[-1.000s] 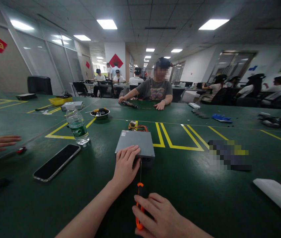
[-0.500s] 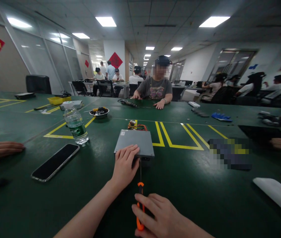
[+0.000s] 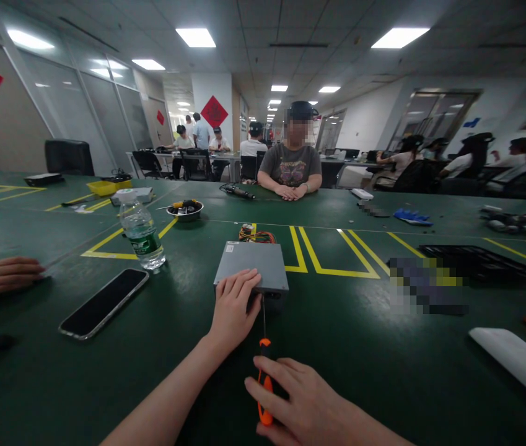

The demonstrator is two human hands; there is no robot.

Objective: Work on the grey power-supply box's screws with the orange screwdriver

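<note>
A grey metal computer power supply unit (image 3: 258,263) lies flat on the green table, its bundle of coloured wires (image 3: 258,235) at the far side. My left hand (image 3: 235,310) grips its near left part, fingers over the top and thumb bent down at the front face. My right hand (image 3: 293,396) holds an orange and black screwdriver (image 3: 266,396) by the handle. The screwdriver's thin shaft points away from me, and its tip meets the unit's front face beside my left thumb. The tip's exact contact point is hidden.
Left of the unit stand a water bottle (image 3: 140,232) and a phone (image 3: 105,303); another person's hand (image 3: 2,280) rests beyond. A metal bowl of tools (image 3: 185,210) sits farther back. Opposite, a person (image 3: 290,167) sits. At right are a black panel (image 3: 486,263) and a white object (image 3: 518,362).
The screwdriver handle has turned slightly in my right hand; my left hand stays put. The person opposite has brought both hands together. A hand at the far right has left the black panel.
</note>
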